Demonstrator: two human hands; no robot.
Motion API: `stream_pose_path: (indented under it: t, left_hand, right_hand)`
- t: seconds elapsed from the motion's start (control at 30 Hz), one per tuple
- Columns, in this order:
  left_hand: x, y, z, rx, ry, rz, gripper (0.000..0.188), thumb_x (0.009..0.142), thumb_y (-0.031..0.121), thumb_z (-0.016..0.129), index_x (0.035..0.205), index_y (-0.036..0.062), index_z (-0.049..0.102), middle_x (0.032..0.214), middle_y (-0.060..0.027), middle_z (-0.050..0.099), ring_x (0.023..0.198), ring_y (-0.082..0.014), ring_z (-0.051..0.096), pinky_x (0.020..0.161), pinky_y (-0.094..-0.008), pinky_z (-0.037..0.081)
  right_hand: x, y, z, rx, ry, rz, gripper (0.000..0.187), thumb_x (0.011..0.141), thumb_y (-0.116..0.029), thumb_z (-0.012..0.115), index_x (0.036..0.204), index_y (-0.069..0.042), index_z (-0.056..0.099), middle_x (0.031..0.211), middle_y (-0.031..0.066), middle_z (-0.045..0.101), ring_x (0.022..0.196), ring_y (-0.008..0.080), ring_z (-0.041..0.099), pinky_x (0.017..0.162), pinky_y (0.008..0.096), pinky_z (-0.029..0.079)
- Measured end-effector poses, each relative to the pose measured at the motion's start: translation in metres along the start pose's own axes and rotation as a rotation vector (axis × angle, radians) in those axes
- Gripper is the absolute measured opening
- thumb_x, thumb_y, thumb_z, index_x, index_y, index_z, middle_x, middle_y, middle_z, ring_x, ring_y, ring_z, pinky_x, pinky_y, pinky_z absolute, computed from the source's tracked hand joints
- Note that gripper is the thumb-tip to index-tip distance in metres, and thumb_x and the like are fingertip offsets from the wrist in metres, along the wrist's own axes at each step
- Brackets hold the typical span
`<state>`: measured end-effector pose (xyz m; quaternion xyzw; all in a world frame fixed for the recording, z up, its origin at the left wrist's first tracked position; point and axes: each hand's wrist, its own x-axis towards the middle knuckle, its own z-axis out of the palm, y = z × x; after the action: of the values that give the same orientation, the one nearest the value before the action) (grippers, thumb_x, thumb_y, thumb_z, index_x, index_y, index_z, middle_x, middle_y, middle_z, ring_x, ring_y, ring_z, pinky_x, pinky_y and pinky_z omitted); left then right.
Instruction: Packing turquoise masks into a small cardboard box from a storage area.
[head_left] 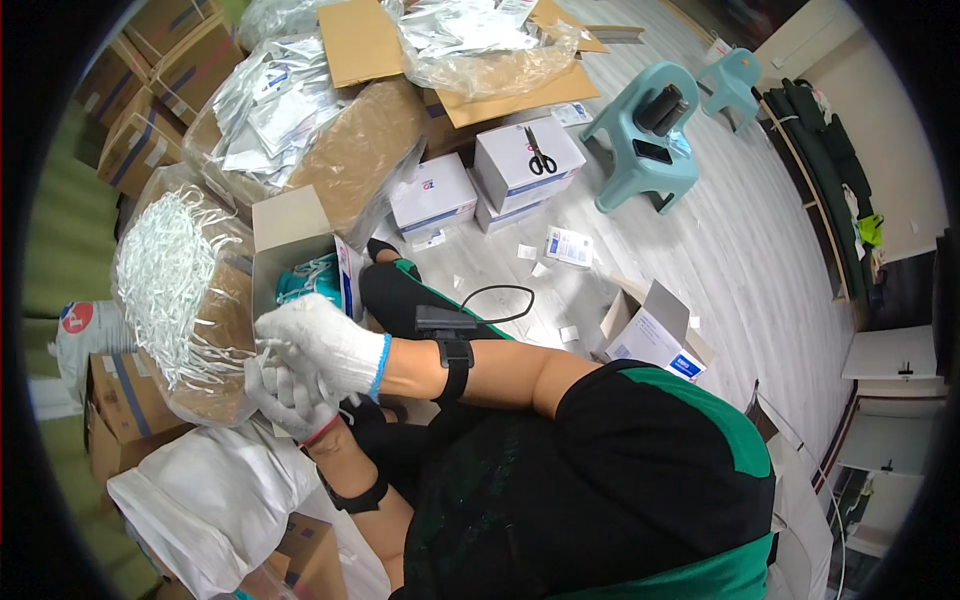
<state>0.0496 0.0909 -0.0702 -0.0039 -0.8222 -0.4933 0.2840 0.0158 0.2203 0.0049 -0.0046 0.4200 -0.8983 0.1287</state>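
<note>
My right hand (325,345), in a white knit glove with a blue cuff, is closed just above my left hand (290,400), whose glove has a red cuff. Their fingers curl in against each other around white cord (357,400), a bit of which shows beside the left wrist; the gloves hide most of it. Left of my hands, a heap of loose white cords (175,270) fills a plastic-lined carton. Just beyond them stands an open box (290,222) with teal bundles (310,280) inside, white cord lying across them.
A large plastic-lined carton (350,135) of white packets stands at the back, near closed white boxes (435,200) and scissors (541,152) on one. A teal stool (645,175) bears dark objects. An open white box (655,335) lies right of my arm. White cloth (215,500) lies near left.
</note>
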Motion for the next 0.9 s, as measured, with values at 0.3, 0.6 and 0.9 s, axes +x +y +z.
stream_pose_path:
  t: [0.3, 0.6, 0.9]
  left_hand:
    - [0.028, 0.03, 0.024, -1.725, -0.111, -0.71, 0.047, 0.096, 0.025, 0.047, 0.052, 0.0228, 0.032, 0.042, 0.0084, 0.033, 0.028, -0.004, 0.022, 0.032, -0.0186, 0.023]
    - [0.04, 0.071, 0.035, -1.121, 0.079, -0.887, 0.038, 0.096, 0.023, 0.05, 0.06, 0.0202, 0.038, 0.05, 0.0094, 0.035, 0.034, -0.001, 0.023, 0.032, -0.0188, 0.018]
    - [0.025, 0.072, 0.031, -0.828, -0.078, -0.7, 0.029, 0.101, 0.021, 0.047, 0.075, 0.009, 0.051, 0.056, 0.0054, 0.04, 0.043, -0.0036, 0.036, 0.035, -0.0229, 0.026]
  right_hand:
    - [0.014, -0.005, -0.016, 0.575, 0.081, 0.289, 0.012, 0.085, -0.012, 0.064, 0.075, -0.011, 0.059, 0.071, 0.0012, 0.055, 0.065, 0.0149, 0.054, 0.059, 0.031, 0.047]
    - [0.012, -0.016, -0.019, 0.092, 0.067, 0.133, 0.025, 0.094, -0.026, 0.059, 0.075, -0.011, 0.057, 0.064, -0.0025, 0.052, 0.052, 0.0083, 0.048, 0.047, 0.0233, 0.037]
    - [0.001, -0.025, -0.021, 0.043, -0.051, 0.172, 0.035, 0.099, -0.035, 0.053, 0.085, -0.004, 0.06, 0.071, 0.0019, 0.057, 0.055, 0.0107, 0.052, 0.047, 0.0232, 0.041]
